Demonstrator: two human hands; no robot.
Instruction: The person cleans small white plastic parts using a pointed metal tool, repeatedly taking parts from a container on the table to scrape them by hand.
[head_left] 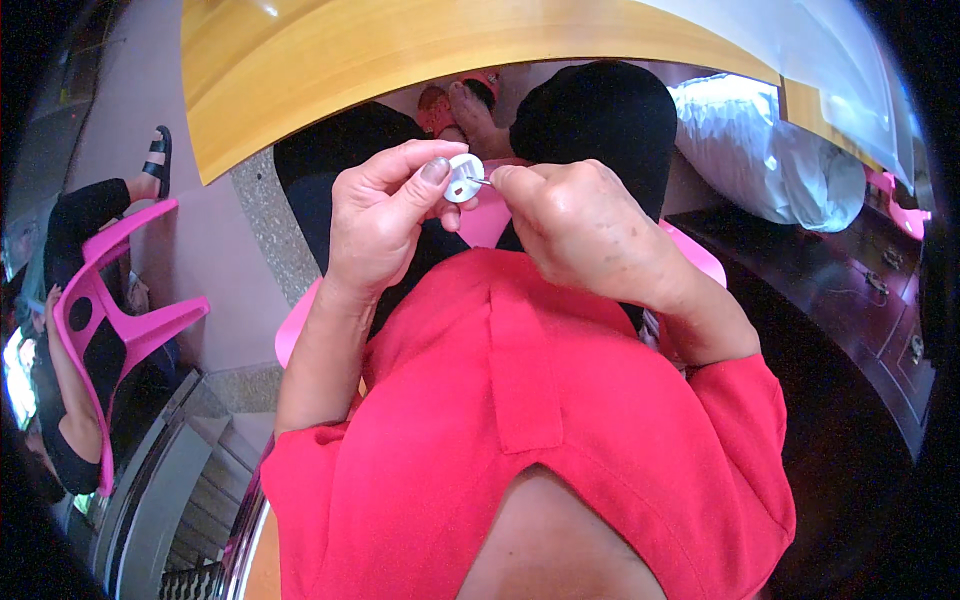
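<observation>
Between the thumb and fingers of my left hand [380, 215] is a small round white disc [464, 168], tilted so that its face shows. A small brown spot marks the lower part of that face. My right hand [590, 225] is closed around a thin metal tool [481, 181], most of it hidden by the fingers. The tool's tip reaches onto the disc's face; I cannot tell what it touches there. Both hands are close together above my lap, just short of the table's near edge.
A light wooden table [400, 45] spans the space beyond my hands. To the right are a stuffed white plastic sack [765, 150] and a dark wooden cabinet [850, 290] with metal handles. At the left, another person sits on a pink plastic chair [125, 310].
</observation>
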